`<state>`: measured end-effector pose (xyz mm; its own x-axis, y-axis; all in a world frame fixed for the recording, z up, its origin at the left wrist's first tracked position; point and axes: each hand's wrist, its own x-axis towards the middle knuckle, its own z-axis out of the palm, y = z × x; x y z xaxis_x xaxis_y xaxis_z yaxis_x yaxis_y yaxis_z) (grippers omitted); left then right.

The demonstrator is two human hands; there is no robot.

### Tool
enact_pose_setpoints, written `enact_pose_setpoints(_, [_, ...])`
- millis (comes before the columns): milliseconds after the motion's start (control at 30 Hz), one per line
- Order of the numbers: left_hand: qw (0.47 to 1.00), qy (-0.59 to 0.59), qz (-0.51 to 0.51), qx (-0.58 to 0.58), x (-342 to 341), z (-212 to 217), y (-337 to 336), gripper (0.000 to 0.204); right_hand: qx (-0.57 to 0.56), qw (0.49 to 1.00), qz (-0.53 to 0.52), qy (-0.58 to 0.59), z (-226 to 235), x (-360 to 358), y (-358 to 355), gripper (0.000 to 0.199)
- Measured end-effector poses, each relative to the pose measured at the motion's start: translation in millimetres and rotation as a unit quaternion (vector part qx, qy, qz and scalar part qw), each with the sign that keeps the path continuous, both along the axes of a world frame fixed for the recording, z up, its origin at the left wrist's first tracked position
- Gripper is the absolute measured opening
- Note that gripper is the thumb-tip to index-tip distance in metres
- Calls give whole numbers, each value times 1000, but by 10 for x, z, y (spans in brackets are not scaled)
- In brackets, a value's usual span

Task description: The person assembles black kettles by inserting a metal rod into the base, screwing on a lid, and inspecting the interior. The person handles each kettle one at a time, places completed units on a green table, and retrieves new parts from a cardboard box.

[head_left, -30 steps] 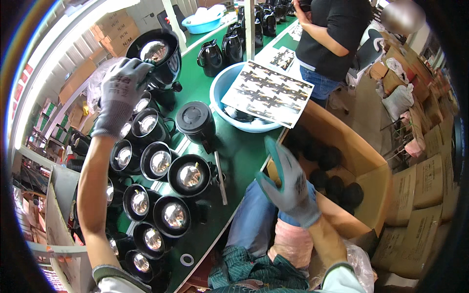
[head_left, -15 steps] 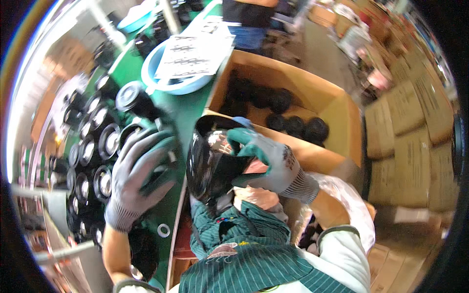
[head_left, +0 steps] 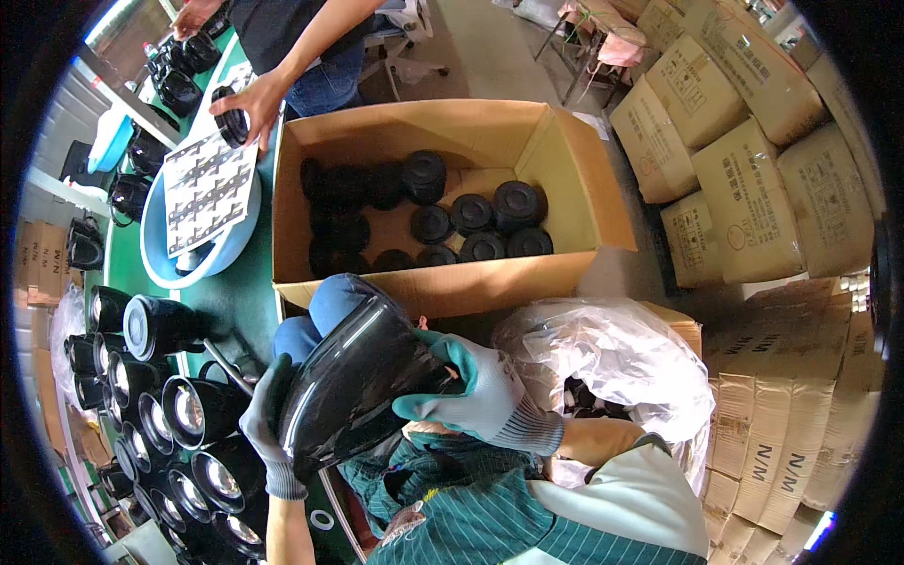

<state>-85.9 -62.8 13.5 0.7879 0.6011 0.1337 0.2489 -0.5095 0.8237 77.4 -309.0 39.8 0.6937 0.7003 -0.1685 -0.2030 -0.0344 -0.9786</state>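
A large glossy black jug body (head_left: 344,386) lies tilted in front of my torso, above my lap. My left hand (head_left: 270,428), in a grey and green glove, is wrapped round its left end. My right hand (head_left: 476,391), gloved alike, grips it on the right side, with the thumb along the lower wall and the fingers curled at the rim. The inside of the jug is mostly hidden. Several black jugs (head_left: 193,410) with silvery insides crowd the green bench to my left.
A cardboard box (head_left: 443,273) with several round black lids (head_left: 476,212) stands ahead. On the bench (head_left: 221,320) sits a blue basin (head_left: 247,231) with a printed sheet (head_left: 207,193). A co-worker's hand (head_left: 259,104) holds a black ring-shaped part. Right are a plastic bag (head_left: 621,348) and stacked cartons (head_left: 744,198).
My left hand has moved from beside the bench jugs onto the jug body, which is now tilted between both hands. My view has turned right, and a co-worker's hand shows.
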Motion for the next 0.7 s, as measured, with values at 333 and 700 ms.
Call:
enact_pose_setpoints(333, [973,192,70,-105,-755,-1201,600,35,79,976,171,113,-992,1291,745,44])
enact_pose_setpoints(700, [931,303,116,-169,-1262,-1531,53,37,-761,616,16,-205,-3323,3728,349,141])
